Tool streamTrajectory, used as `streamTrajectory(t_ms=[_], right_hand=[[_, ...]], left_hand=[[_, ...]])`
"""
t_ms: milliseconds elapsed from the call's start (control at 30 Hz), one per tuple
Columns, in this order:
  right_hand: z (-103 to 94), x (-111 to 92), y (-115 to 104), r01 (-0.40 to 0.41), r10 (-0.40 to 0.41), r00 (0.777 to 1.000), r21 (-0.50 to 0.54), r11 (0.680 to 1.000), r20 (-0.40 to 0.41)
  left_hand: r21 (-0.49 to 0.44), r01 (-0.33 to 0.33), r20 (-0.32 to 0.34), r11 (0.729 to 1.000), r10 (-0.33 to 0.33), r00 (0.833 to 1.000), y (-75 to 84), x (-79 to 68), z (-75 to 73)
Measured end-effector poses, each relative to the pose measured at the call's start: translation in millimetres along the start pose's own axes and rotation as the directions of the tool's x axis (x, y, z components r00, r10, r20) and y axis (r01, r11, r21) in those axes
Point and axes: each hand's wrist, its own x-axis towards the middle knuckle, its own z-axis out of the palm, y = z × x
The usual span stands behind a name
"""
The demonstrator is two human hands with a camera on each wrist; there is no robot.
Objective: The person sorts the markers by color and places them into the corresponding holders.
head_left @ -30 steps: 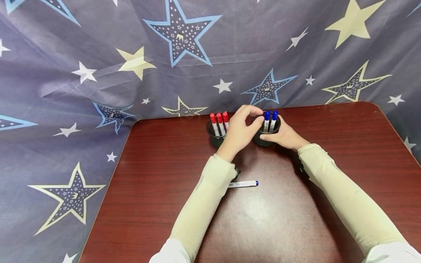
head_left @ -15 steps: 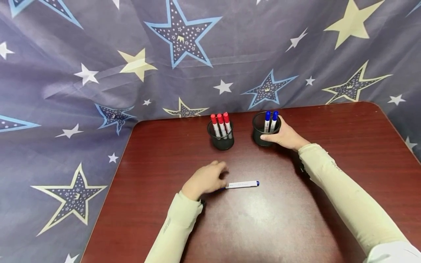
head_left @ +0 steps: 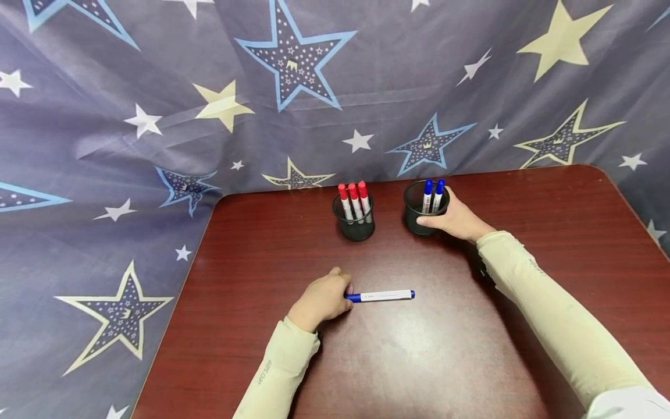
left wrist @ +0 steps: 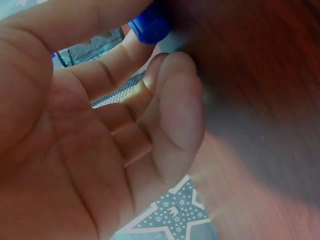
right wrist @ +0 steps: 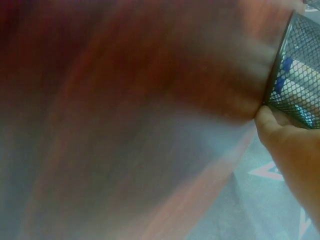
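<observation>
A blue-capped whiteboard marker [head_left: 387,295] lies on the table, its white barrel pointing right. My left hand [head_left: 321,299] pinches its capped left end between thumb and fingers; the blue cap [left wrist: 151,26] shows between them in the left wrist view. At the back, my right hand [head_left: 458,218] grips the right side of a black mesh pen cup [head_left: 417,226], the thumb [right wrist: 267,120] pressed on its wall near the base. Two blue markers [head_left: 428,201] stand inside that cup, caps up. The fingers behind the cup are hidden.
Left of the gripped cup stands another black mesh cup [head_left: 357,231] with three red-capped markers [head_left: 355,202] in it. The dark red wooden table [head_left: 251,250] ends at a star-patterned curtain [head_left: 157,58] behind and to the left.
My left hand has come away from the right cup, down and left to the lying marker, and now pinches its cap. My right hand stays on the cup.
</observation>
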Motion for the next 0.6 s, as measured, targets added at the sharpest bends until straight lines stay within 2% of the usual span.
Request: streamTrajectory(t_ms=[100, 267, 433, 600], right_hand=[[1.9, 4, 6, 0.001, 0.0, 1.0, 0.008, 1.0, -0.007], [2.9, 5, 8, 0.003, -0.002, 1.0, 0.005, 1.0, -0.017], [2.5, 5, 8, 0.029, -0.029, 0.999, 0.002, 1.0, -0.015], [1.6, 6, 10, 0.039, -0.039, 0.999, 0.013, 0.999, -0.012]], left_hand=[[0.014, 0.007, 0.004, 1.0, -0.007, 1.0, -1.4, -1.2, -0.2], [-0.01, -0.044, 0.005, 0.999, 0.044, 0.999, -5.5, -1.7, -2.0], [-0.152, -0.141, -0.052, 0.978, 0.135, 0.99, -8.7, -2.7, -7.9], [-0.336, -0.188, -0.128, 0.923, 0.153, 0.98, -4.5, -2.6, -18.6]])
